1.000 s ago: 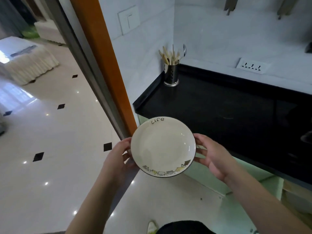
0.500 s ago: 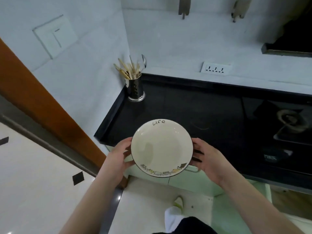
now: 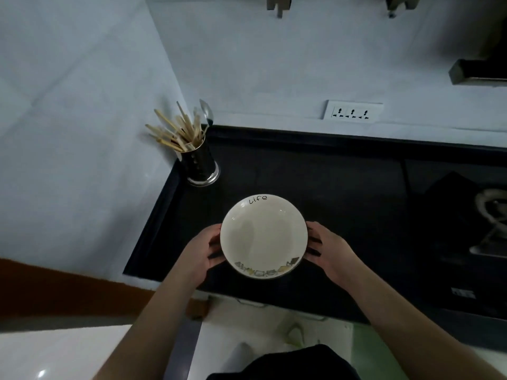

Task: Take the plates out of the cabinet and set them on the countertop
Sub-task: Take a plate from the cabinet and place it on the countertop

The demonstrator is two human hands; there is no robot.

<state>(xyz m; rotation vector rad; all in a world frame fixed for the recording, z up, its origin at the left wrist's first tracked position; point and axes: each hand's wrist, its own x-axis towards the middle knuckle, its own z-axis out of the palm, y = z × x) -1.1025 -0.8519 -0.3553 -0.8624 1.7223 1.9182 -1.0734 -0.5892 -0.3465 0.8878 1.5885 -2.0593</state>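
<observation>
A round white plate (image 3: 262, 237), with the word "life" on its far rim and small drawings along its near rim, is over the front left part of the black countertop (image 3: 343, 187). My left hand (image 3: 201, 255) grips its left edge and my right hand (image 3: 327, 249) grips its right edge. I cannot tell whether the plate rests on the counter or hangs just above it. The cabinet is not in view.
A metal holder full of chopsticks and a spoon (image 3: 199, 160) stands in the counter's back left corner by the white wall. A stove with a burner (image 3: 491, 215) lies at the right. A socket strip (image 3: 352, 112) is on the back wall.
The plate, held in both hands, has moved from beside the counter's front edge to over the countertop. My view has swung right, away from the doorway and tiled floor.
</observation>
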